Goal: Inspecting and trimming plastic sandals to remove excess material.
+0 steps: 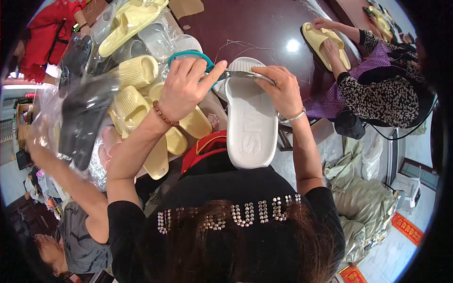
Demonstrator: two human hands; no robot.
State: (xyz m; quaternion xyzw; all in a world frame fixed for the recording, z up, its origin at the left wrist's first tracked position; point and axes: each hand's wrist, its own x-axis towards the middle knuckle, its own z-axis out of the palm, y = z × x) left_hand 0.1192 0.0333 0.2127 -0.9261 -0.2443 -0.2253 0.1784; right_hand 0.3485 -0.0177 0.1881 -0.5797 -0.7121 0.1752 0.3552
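Note:
My left hand [188,87] is closed round the teal-handled scissors [191,54]. Their metal blades reach right, across the ribbed strap of a pale grey slipper [252,127]. The slipper stands toe-away in front of my chest, its inner sole facing up. My right hand [281,89] grips its right side beside the strap, fingertips close to the blade tips. Whether the blades touch the strap cannot be made out. Beyond my left hand lies another pale grey slipper [188,44], partly hidden.
Yellow slippers [196,123] pile up at left, several in clear bags. A co-worker's blurred arm [66,172] there is by a bagged dark pair [87,118]. Across the dark red table [212,21], another person handles a yellow slipper [325,45]. Loose threads lie on the table.

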